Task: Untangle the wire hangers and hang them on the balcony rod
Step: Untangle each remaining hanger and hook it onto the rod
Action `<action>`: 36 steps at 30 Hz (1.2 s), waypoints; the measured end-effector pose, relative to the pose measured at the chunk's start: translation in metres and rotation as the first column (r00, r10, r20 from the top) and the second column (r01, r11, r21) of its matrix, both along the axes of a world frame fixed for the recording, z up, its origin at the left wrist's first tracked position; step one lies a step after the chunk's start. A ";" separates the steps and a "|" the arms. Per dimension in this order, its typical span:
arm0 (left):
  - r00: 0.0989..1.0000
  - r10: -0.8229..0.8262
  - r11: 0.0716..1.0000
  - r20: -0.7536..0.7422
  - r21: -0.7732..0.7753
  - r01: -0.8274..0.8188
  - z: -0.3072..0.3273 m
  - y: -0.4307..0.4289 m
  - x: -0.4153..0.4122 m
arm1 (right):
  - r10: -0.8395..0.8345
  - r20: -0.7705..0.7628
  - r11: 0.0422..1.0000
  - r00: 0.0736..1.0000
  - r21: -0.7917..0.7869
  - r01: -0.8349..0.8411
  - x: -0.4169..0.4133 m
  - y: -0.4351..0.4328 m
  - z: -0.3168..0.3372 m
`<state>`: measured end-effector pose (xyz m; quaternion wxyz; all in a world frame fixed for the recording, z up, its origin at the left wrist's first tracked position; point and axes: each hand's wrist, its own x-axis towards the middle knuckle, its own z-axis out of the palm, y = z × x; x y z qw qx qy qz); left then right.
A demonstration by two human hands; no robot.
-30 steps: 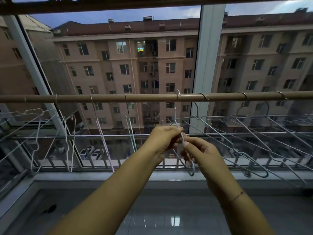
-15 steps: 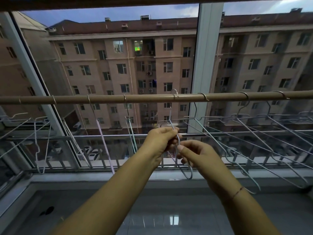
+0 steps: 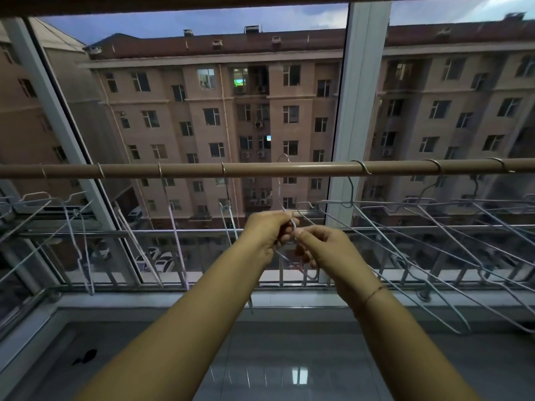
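Observation:
A brown balcony rod (image 3: 260,170) runs level across the window. Several grey wire hangers hang from it: a few on the left (image 3: 78,227) and a spread, overlapping group on the right (image 3: 405,241). In the middle, my left hand (image 3: 267,233) and my right hand (image 3: 321,250) meet just below the rod. Both pinch the thin wire of one hanger (image 3: 292,222). Its hook (image 3: 285,159) sits blurred at the rod's top edge, and I cannot tell whether it rests on the rod. Parts of this hanger are hidden behind my fingers.
Behind the rod are glass panes, a white window post (image 3: 362,91) and a low metal railing (image 3: 173,235). A tiled sill (image 3: 289,366) lies below my arms. An apartment block fills the view outside.
Both hands have risen a little with the hanger, and its hook has lifted from resting on the rod to its top edge. The view has shifted slightly.

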<state>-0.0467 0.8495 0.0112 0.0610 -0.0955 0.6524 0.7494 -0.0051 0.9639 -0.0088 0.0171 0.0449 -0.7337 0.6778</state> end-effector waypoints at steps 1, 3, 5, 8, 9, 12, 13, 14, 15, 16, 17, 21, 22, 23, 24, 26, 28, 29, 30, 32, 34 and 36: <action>1.000 -0.022 1.000 0.016 -0.006 0.022 -0.006 0.001 0.002 | -0.016 0.005 1.000 1.000 0.007 0.016 0.000 0.001 -0.007; 0.996 -0.076 0.996 0.050 -0.035 0.078 -0.019 0.000 0.008 | -0.057 0.025 0.997 0.998 0.051 0.056 0.002 0.006 -0.020; 0.990 -0.111 0.989 0.083 -0.087 0.118 -0.031 -0.003 0.013 | -0.094 0.034 0.993 0.995 0.075 0.091 0.000 0.015 -0.033; 0.984 -0.138 0.970 0.114 -0.186 0.157 -0.043 -0.009 0.017 | -0.125 0.013 0.985 0.992 0.120 0.123 -0.006 0.025 -0.045; 0.982 -0.142 0.961 0.121 -0.222 0.166 -0.045 -0.010 0.019 | -0.123 -0.003 0.982 0.992 0.143 0.123 -0.007 0.026 -0.047; 0.985 -0.135 0.937 0.103 -0.310 0.161 -0.052 -0.014 0.022 | -0.109 -0.057 0.961 0.992 0.248 0.120 -0.012 0.026 -0.053; 0.987 -0.131 0.932 0.092 -0.329 0.155 -0.054 -0.016 0.022 | -0.099 -0.069 0.955 0.993 0.275 0.115 -0.014 0.025 -0.054; 0.989 -0.127 0.927 0.081 -0.345 0.148 -0.057 -0.018 0.023 | -0.088 -0.077 0.948 0.993 0.300 0.107 -0.015 0.024 -0.056; 0.990 -0.123 0.923 0.073 -0.359 0.141 -0.059 -0.021 0.024 | -0.078 -0.084 0.937 0.993 0.334 0.102 -0.017 0.024 -0.057; 0.990 -0.120 0.916 0.067 -0.376 0.137 -0.061 -0.024 0.025 | -0.071 -0.098 0.920 0.993 0.377 0.103 -0.019 0.024 -0.058; 0.991 -0.123 0.909 0.062 -0.395 0.137 -0.063 -0.027 0.027 | -0.061 -0.116 0.898 0.991 0.427 0.105 -0.021 0.024 -0.059; 0.987 -0.157 0.877 0.040 -0.455 0.157 -0.073 -0.039 0.033 | -0.001 -0.118 0.795 0.993 0.602 0.072 -0.025 0.026 -0.063; 0.986 -0.165 0.869 0.033 -0.469 0.161 -0.075 -0.041 0.033 | 0.010 -0.117 0.769 0.993 0.635 0.067 -0.025 0.026 -0.064; 0.985 -0.172 0.861 0.026 -0.482 0.163 -0.076 -0.043 0.034 | 0.019 -0.119 0.741 0.993 0.668 0.066 -0.025 0.027 -0.064; 0.984 -0.175 0.856 0.020 -0.490 0.162 -0.078 -0.044 0.035 | 0.024 -0.121 0.714 0.992 0.697 0.067 -0.024 0.028 -0.064; 0.986 -0.168 0.858 0.012 -0.490 0.152 -0.079 -0.044 0.037 | 0.018 -0.113 0.678 0.993 0.731 0.071 -0.022 0.031 -0.060; 0.990 -0.142 0.866 0.005 -0.484 0.127 -0.080 -0.044 0.039 | 0.008 -0.097 0.672 0.995 0.737 0.067 -0.018 0.035 -0.052; 0.992 -0.123 0.871 -0.003 -0.480 0.107 -0.079 -0.043 0.039 | 0.011 -0.090 0.672 0.996 0.738 0.059 -0.016 0.037 -0.049; 0.994 -0.105 0.876 -0.012 -0.475 0.086 -0.079 -0.043 0.039 | 0.024 -0.081 0.672 0.996 0.739 0.043 -0.014 0.039 -0.045; 0.996 -0.084 0.881 -0.028 -0.468 0.062 -0.079 -0.041 0.038 | 0.060 -0.035 0.684 0.998 0.729 -0.015 -0.009 0.041 -0.039; 0.997 -0.065 0.889 -0.041 -0.457 0.040 -0.082 -0.039 0.037 | 0.061 0.031 0.733 0.998 0.677 -0.066 -0.003 0.045 -0.036; 0.995 -0.002 0.910 -0.099 -0.413 -0.040 -0.083 -0.036 0.037 | 0.018 0.099 0.829 0.995 0.554 -0.070 0.003 0.050 -0.035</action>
